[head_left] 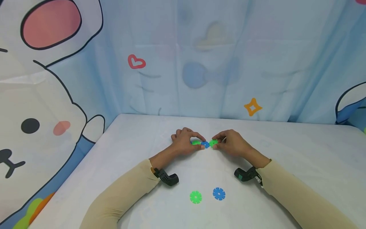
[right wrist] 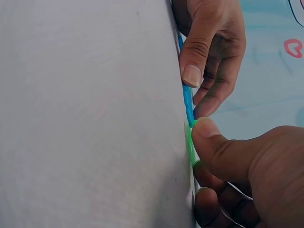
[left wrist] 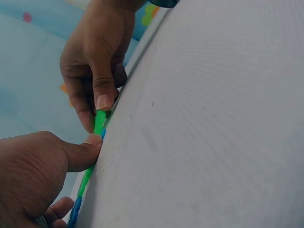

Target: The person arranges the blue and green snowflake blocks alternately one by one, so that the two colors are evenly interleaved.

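Observation:
Thumb and fingers of my left hand pinch a blue notched disc at the far middle of the table. That disc is in a row with a green disc and another blue disc, both partly covered by the left hand. My right hand pinches a bright green notched disc by its outer side. This green disc meets the right edge of the blue one; whether their slots interlock I cannot tell. In the right wrist view, the green disc is under the right thumb.
Closer to me on the white table lie a loose green disc and a loose blue disc, flat and apart. Black wrist cameras sit on both sleeves. A blue printed curtain hangs behind the table's far edge.

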A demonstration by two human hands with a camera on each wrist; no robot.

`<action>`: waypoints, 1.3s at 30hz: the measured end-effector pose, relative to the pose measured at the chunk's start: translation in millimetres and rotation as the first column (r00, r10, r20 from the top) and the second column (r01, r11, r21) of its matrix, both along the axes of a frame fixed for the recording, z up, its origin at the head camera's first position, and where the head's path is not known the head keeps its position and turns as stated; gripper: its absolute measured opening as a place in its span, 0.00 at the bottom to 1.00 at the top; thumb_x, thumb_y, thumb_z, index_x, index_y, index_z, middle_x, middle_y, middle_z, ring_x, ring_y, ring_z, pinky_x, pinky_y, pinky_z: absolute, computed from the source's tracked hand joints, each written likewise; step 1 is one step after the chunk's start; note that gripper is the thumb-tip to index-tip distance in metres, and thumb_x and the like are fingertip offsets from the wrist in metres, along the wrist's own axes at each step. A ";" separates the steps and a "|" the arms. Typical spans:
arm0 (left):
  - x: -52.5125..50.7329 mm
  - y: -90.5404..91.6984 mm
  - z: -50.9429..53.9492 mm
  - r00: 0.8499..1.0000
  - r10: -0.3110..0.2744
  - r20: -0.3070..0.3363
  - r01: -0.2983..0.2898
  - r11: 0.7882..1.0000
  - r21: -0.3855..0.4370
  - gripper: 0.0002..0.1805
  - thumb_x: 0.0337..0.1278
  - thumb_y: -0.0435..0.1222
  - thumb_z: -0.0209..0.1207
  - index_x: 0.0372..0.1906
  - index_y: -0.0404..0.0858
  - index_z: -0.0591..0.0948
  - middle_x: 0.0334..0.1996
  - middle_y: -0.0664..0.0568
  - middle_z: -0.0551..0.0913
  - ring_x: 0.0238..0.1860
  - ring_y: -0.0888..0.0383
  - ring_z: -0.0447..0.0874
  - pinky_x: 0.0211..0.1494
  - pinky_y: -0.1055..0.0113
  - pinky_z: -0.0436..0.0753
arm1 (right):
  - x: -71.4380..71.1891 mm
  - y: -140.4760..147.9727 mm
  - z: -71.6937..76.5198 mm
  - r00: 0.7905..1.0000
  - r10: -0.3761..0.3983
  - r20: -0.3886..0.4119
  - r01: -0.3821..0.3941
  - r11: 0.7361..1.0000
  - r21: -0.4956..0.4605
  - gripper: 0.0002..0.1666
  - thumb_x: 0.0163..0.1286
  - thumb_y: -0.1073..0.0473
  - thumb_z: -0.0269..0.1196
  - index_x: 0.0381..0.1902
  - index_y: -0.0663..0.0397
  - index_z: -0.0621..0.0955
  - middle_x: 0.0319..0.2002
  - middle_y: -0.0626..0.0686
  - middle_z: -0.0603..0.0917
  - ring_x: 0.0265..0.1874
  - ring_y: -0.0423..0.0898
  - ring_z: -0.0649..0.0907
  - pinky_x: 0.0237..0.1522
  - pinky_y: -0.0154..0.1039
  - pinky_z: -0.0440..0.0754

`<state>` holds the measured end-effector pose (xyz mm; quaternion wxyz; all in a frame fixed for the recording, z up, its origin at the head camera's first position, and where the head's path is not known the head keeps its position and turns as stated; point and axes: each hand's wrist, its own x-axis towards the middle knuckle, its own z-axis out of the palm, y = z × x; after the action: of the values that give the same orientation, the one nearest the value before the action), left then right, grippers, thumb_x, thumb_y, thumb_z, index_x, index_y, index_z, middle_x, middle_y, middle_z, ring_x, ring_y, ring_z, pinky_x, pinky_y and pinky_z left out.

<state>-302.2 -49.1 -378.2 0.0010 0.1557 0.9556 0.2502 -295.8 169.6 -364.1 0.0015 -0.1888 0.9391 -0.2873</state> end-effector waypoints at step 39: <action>1.9 0.7 0.9 1.000 0.004 0.013 -0.004 1.000 0.014 0.12 0.55 0.56 0.66 0.46 0.67 0.86 0.62 0.50 0.71 0.63 0.47 0.61 0.59 0.46 0.58 | 2.1 3.4 -1.9 0.995 -0.097 0.014 0.097 0.995 0.018 0.21 0.56 0.51 0.75 0.45 0.56 0.88 0.31 0.52 0.89 0.31 0.45 0.79 0.29 0.36 0.72</action>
<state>-300.3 -48.5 -377.3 0.0059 0.1523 0.9541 0.2577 -293.7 173.0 -366.0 -0.0040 -0.1410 0.9495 -0.2803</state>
